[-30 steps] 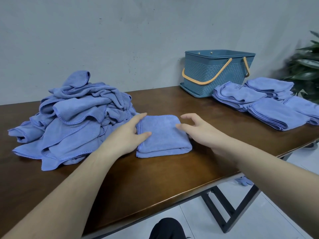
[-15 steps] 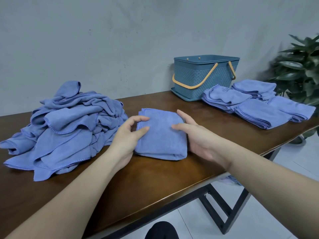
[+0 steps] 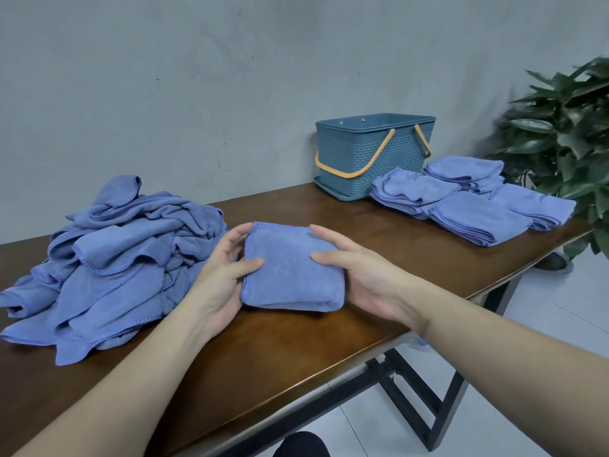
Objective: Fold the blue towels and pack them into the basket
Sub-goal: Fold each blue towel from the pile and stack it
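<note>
A folded blue towel [image 3: 290,268] is lifted just above the middle of the brown table [image 3: 296,351]. My left hand [image 3: 220,275] grips its left edge, thumb on top and fingers underneath. My right hand [image 3: 359,275] grips its right edge the same way. A heap of unfolded blue towels [image 3: 108,258] lies at the left. Several folded blue towels [image 3: 474,199] are stacked at the right rear. The blue basket [image 3: 369,159] with orange handles stands behind those stacks against the wall; its inside is hidden.
A green potted plant [image 3: 566,133] stands beyond the table's right end. The table's front edge runs diagonally toward the lower left, with black metal legs [image 3: 428,410] and white floor tiles below. A grey wall closes off the back.
Both hands went from resting beside the towel to gripping its edges and raising it off the table. The view has swung slightly right, showing more of the plant.
</note>
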### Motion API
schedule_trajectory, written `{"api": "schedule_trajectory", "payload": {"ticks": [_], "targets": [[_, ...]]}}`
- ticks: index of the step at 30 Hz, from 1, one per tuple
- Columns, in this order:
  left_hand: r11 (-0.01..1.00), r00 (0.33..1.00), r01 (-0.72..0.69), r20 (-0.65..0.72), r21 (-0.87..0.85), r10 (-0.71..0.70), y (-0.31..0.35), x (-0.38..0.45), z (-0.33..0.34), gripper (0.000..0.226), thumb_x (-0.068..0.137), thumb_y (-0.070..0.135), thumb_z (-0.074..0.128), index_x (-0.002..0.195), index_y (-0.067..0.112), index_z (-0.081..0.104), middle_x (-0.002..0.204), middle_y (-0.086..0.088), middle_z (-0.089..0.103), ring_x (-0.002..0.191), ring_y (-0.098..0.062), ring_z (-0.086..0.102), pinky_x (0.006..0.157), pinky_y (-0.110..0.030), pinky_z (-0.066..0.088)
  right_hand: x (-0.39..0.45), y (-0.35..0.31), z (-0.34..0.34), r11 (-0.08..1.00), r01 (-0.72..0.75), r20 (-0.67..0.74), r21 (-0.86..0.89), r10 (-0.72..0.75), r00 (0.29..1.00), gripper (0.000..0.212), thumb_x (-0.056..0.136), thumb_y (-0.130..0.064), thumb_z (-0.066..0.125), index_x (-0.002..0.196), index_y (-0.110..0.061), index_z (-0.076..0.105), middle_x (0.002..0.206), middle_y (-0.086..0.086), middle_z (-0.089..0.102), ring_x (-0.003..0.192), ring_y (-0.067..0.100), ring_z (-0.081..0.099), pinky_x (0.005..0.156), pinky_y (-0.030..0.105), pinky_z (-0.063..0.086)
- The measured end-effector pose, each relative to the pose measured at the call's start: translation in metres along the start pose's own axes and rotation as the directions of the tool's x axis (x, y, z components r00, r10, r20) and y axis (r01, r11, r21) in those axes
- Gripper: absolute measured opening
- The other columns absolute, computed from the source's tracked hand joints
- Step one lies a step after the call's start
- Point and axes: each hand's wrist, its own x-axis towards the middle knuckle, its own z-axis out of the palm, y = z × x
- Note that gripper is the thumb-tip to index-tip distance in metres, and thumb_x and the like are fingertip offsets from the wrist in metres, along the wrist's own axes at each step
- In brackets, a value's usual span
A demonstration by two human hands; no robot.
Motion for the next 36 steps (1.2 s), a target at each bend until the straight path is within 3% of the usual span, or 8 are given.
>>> {"api": "schedule_trajectory", "payload": {"ticks": [6, 14, 17, 20, 23, 30, 33, 36], "targets": [[0.976, 0.988, 0.152, 0.034, -0.158, -0.148, -0.005, 0.004, 0.008, 0.048, 0.083, 0.001, 0.062, 0.125, 0.023, 0.058, 0.131, -0.008, 0.067, 0.114, -0.022, 0.067, 0.088, -0.04, 0.054, 0.002, -0.001, -0.012, 0.953, 0.164, -0.108, -0.255, -0.197, 0.974, 0.053, 0.089, -0.004, 0.062, 0.118, -0.047, 0.068, 0.139, -0.017, 0.053, 0.128, 0.01, 0.053, 0.111, 0.04, 0.044], [0.966, 0.97, 0.24, 0.064, -0.101, -0.234, -0.007, 0.037, 0.074, 0.058, 0.084, 0.018, 0.069, 0.138, 0.032, 0.053, 0.113, 0.004, 0.072, 0.101, -0.015, 0.071, 0.085, -0.042, 0.056, -0.014, -0.038, -0.06, 0.869, 0.259, -0.103, -0.421, -0.33, 0.938, 0.059, 0.089, -0.001, 0.06, 0.123, -0.049, 0.062, 0.135, -0.023, 0.054, 0.126, 0.002, 0.052, 0.108, 0.032, 0.045], [0.898, 0.882, 0.438, 0.213, -0.038, -0.421, -0.011, 0.052, 0.096, 0.06, 0.09, 0.023, 0.068, 0.146, 0.021, 0.048, 0.136, -0.008, 0.063, 0.124, -0.025, 0.062, 0.105, -0.05, 0.049, -0.024, -0.053, -0.085, 0.844, 0.282, -0.104, -0.456, -0.366, 0.925, 0.061, 0.09, 0.003, 0.059, 0.128, -0.045, 0.06, 0.135, -0.024, 0.053, 0.115, -0.009, 0.055, 0.09, 0.013, 0.046], [0.847, 0.797, 0.531, 0.319, 0.037, -0.514, -0.012, 0.066, 0.12, 0.053, 0.091, 0.029, 0.065, 0.141, 0.017, 0.056, 0.137, -0.009, 0.063, 0.126, -0.025, 0.061, 0.099, -0.047, 0.053, -0.035, -0.068, -0.11, 0.846, 0.268, -0.093, -0.461, -0.346, 0.934, 0.062, 0.09, 0.004, 0.059, 0.132, -0.042, 0.058, 0.137, -0.026, 0.052, 0.115, -0.016, 0.053, 0.09, 0.009, 0.044], [0.876, 0.814, 0.477, 0.339, 0.074, -0.472, -0.017, 0.084, 0.149, 0.057, 0.085, 0.016, 0.07, 0.14, 0.018, 0.056, 0.136, -0.008, 0.064, 0.123, -0.025, 0.062, 0.091, -0.043, 0.058, -0.044, -0.083, -0.14, 0.835, 0.225, -0.099, -0.503, -0.314, 0.944, 0.061, 0.09, 0.001, 0.061, 0.133, -0.043, 0.059, 0.135, -0.025, 0.055, 0.128, -0.003, 0.05, 0.105, 0.022, 0.042], [0.939, 0.928, 0.203, 0.253, 0.276, -0.275, -0.041, 0.114, 0.246, 0.039, 0.091, -0.005, 0.064, 0.116, 0.025, 0.065, 0.114, -0.001, 0.073, 0.084, -0.013, 0.073, 0.061, -0.033, 0.06, -0.06, -0.123, -0.222, 0.895, 0.046, -0.282, -0.445, -0.188, 0.941, 0.049, 0.091, -0.021, 0.072, 0.129, -0.049, 0.06, 0.136, -0.011, 0.062, 0.12, 0.013, 0.063, 0.105, 0.037, 0.05], [0.967, 0.944, 0.105, 0.282, 0.231, -0.17, -0.053, 0.134, 0.292, 0.036, 0.093, -0.006, 0.061, 0.106, 0.026, 0.069, 0.115, -0.003, 0.07, 0.078, -0.013, 0.071, 0.057, -0.029, 0.058, -0.068, -0.133, -0.254, 0.976, 0.072, -0.41, -0.208, -0.154, 0.899, 0.039, 0.091, -0.035, 0.071, 0.129, -0.041, 0.063, 0.122, -0.003, 0.071, 0.105, 0.018, 0.072, 0.082, 0.035, 0.058], [0.981, 0.96, -0.007, 0.274, 0.192, -0.047, -0.072, 0.159, 0.335, 0.039, 0.092, -0.005, 0.061, 0.104, 0.03, 0.071, 0.118, -0.004, 0.069, 0.086, -0.016, 0.066, 0.061, -0.028, 0.055, -0.075, -0.133, -0.286, 0.952, 0.282, -0.462, 0.116, -0.2, 0.864, 0.024, 0.091, -0.042, 0.063, 0.089, -0.027, 0.081, 0.095, -0.002, 0.075, 0.083, 0.016, 0.072, 0.077, 0.035, 0.056]]}}
